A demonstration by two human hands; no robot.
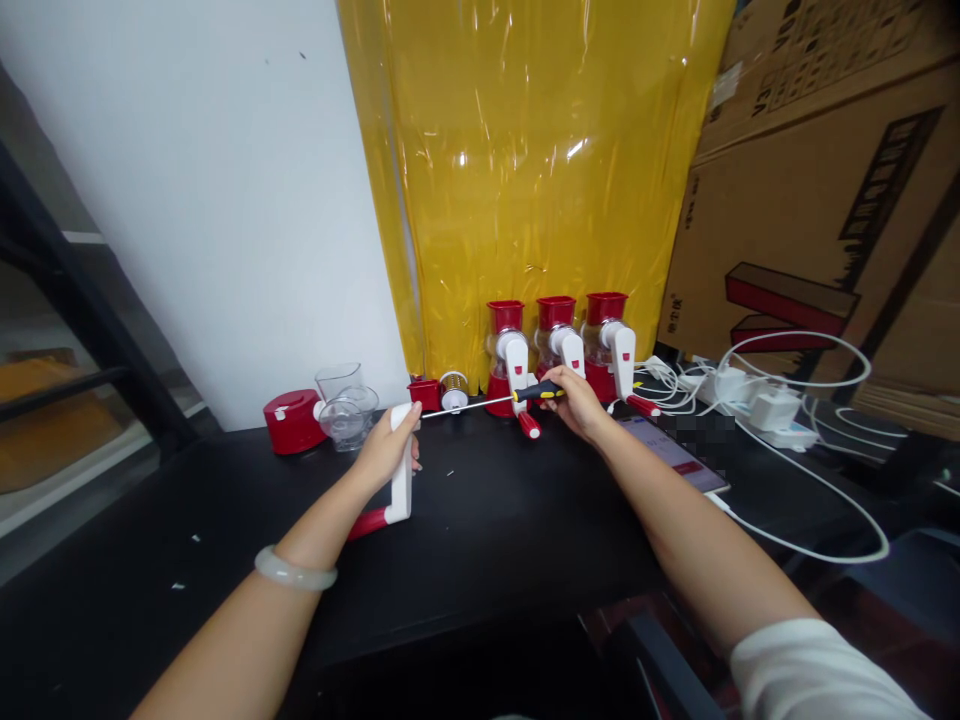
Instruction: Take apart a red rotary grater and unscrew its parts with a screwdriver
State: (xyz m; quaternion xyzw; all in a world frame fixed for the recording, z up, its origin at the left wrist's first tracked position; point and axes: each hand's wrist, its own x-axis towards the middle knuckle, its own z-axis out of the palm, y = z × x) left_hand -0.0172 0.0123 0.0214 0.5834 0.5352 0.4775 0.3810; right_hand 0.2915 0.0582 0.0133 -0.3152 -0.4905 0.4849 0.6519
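My left hand point(388, 452) is closed around a white crank handle point(402, 484) with a red grip at its lower end. In my right hand point(574, 402) is a screwdriver point(536, 391) with a black and yellow handle. Its long metal shaft runs leftward, and the tip meets the upper part of the crank handle; the exact contact point is hidden by my fingers. Behind the shaft lie a red part point(424, 393) and a grater drum point(454, 391). To the left stand a red base point(292, 421) and a clear plastic housing point(346, 410).
Three red and white rotary graters point(556, 345) stand along the yellow plastic sheet point(532, 170). On the right are a tablet point(671, 455), white cables and chargers point(776, 412), and a large cardboard box point(810, 200). Small white scraps lie on the black table point(487, 560).
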